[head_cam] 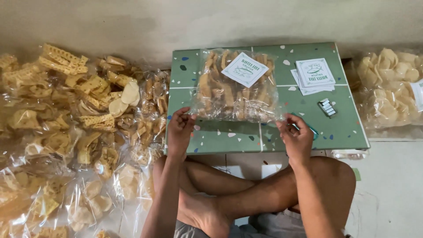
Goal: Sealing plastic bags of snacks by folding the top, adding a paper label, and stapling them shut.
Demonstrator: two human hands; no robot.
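A clear plastic bag of tan crackers (235,90) lies on a low green speckled table (343,128), with a white square paper label (244,69) inside near its top. My left hand (179,130) pinches the bag's open near edge at its left corner. My right hand (296,134) pinches the same edge at the right corner. Both hands hold the plastic taut along the table's front. I sit cross-legged, my legs and a foot below the table.
A small stack of white labels (313,75) and a strip of staples (327,107) lie on the table's right side. Several filled cracker bags (79,123) pile up on the floor at left. Another bag of pale crackers (390,86) sits at right.
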